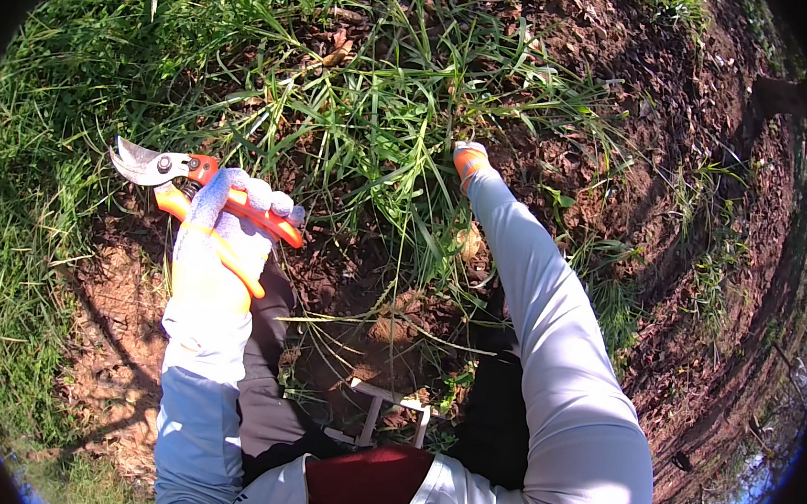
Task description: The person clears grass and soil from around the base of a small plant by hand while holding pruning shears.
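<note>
My left hand (227, 226), in a pale knitted glove with an orange cuff, grips bypass pruning shears (198, 175). Their orange handles are spread apart, and the metal blades point left over the grass. Straight ahead, my right arm stretches forward to the grass clump (385, 128). My right hand (471, 158), gloved in white and orange, is at the clump's right side near the ground. Its fingers are mostly hidden, so I cannot tell whether they hold any stems.
Dense grass (45, 149) covers the left. Bare soil with dead leaves (649, 72) spreads to the right. A small pale frame (391, 398) stands between my dark-trousered legs. Long cut-looking grass stems (336, 318) lie across the soil before me. A tan lump (469, 242) sits below my right forearm.
</note>
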Demonstrator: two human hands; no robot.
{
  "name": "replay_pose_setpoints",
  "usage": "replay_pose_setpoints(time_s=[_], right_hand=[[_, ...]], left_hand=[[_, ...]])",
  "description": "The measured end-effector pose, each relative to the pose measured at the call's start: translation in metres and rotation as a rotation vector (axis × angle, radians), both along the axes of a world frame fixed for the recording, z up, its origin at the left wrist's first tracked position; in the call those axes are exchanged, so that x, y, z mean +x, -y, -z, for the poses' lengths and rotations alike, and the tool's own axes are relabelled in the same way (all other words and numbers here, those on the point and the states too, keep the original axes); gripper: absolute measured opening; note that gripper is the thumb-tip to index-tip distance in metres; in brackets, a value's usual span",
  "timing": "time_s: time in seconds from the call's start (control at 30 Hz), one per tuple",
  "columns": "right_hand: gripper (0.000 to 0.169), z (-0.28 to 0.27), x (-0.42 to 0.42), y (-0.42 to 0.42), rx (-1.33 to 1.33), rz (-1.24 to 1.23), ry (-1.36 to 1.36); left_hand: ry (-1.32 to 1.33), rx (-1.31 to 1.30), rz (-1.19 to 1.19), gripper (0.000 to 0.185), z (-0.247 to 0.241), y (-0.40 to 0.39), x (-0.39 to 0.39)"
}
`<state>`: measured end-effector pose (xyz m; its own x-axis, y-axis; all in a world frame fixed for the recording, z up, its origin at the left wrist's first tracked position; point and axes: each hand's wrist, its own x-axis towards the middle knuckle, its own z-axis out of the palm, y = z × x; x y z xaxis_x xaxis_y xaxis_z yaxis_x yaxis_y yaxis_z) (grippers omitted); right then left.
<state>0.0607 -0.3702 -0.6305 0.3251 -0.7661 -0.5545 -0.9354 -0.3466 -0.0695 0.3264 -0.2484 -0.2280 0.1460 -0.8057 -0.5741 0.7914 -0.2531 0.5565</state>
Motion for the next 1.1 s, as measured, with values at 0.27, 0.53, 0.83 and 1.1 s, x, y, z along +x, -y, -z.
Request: replay_pose_setpoints(time_s=[0.27, 0.53, 0.83, 1.1], right_hand=[[0.036, -0.067, -0.012, -0.047, 0.281, 0.716, 0.957], [0.032, -0.083, -0.104, -0.033, 0.194, 0.978, 0.837], [0.050, -0.084, -0.036, -0.030, 0.233, 0.748, 0.391], [0.051, -0.090, 0.012, -0.022, 0.349, 0.801, 0.090]], left_hand=[[-0.059, -0.008, -0.011, 0.015, 0.002, 0.003, -0.003], [-0.035, -0.047, 0.038, 0.015, 0.007, 0.000, -0.009], [-0.003, -0.023, 0.076, 0.013, 0.013, 0.005, -0.014], [0.001, 0.001, 0.052, 0.014, 0.010, 0.007, -0.013]])
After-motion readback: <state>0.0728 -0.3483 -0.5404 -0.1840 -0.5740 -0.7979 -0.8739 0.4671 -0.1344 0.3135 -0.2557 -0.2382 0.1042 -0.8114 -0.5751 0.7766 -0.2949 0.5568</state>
